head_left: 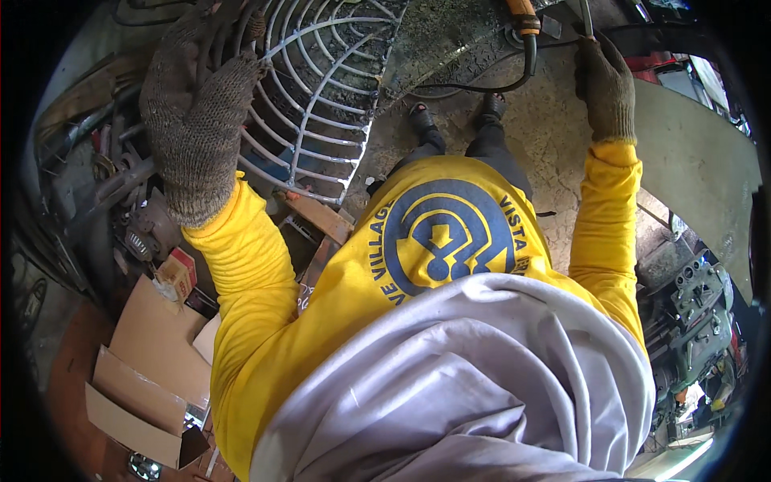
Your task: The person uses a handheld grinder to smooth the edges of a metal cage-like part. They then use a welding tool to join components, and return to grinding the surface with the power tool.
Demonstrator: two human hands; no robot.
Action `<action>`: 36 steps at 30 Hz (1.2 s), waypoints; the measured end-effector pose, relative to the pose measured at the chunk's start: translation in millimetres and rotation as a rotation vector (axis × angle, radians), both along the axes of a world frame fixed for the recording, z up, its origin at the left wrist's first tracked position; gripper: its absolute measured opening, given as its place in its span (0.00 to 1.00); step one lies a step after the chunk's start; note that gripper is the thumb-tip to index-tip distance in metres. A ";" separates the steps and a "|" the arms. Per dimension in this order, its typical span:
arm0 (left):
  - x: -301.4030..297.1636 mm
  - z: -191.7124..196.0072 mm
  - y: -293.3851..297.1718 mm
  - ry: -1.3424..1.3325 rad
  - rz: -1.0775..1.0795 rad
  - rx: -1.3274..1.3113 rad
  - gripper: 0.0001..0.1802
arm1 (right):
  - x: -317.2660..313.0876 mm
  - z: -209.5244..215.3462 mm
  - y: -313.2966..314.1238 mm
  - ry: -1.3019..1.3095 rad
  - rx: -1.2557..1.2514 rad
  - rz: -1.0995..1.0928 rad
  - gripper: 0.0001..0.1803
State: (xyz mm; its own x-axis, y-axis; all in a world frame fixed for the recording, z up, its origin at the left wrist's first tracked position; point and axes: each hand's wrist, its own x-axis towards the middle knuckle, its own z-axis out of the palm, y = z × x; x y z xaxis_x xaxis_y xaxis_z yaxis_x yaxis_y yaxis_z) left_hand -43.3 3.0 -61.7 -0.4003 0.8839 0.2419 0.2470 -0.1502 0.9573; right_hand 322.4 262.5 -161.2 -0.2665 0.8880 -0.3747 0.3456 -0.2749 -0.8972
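A pale metal grille point(301, 112) of curved rods joined by crossbars is at the upper left, over a dark, debris-strewn surface. My left hand point(197, 120), in a dark knitted glove, is at the grille's left edge. Its thumb points toward the rods and its fingers close around the rim; the fingertips are partly hidden. At the upper right, my right hand point(606, 88), gloved the same way, is wrapped round a thin, light-coloured rod point(586, 18). The rod's far end runs out of view. An orange-handled tool point(524, 18) with a black cable lies between my hands, touched by neither.
Open cardboard boxes point(148, 377) stand at the lower left, below a heap of metal scrap point(120, 177). To the right are a flat greenish sheet point(691, 169) and a grey-green machine point(699, 313). The black cable point(474, 87) runs above my feet on the concrete floor point(542, 153).
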 end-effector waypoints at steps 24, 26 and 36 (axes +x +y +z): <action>22.0 50.9 0.2 0.399 0.223 -0.416 0.22 | -71.3 40.9 0.0 -0.197 0.370 0.170 0.23; 19.7 62.0 -9.0 0.568 0.158 -0.445 0.20 | -50.6 5.8 23.9 -0.149 0.637 0.096 0.21; 9.0 42.9 -21.1 0.228 0.284 -0.455 0.19 | 18.2 14.7 215.7 -0.412 0.671 -0.619 0.56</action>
State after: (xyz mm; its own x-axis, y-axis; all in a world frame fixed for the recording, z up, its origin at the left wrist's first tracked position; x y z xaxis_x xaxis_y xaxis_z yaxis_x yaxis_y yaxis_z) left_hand -34.3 -18.1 -18.8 -0.6190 0.7848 -0.0289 0.4250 0.3657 0.8280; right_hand 340.6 478.2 -146.4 0.3525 0.8879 0.2955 0.6313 0.0075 -0.7755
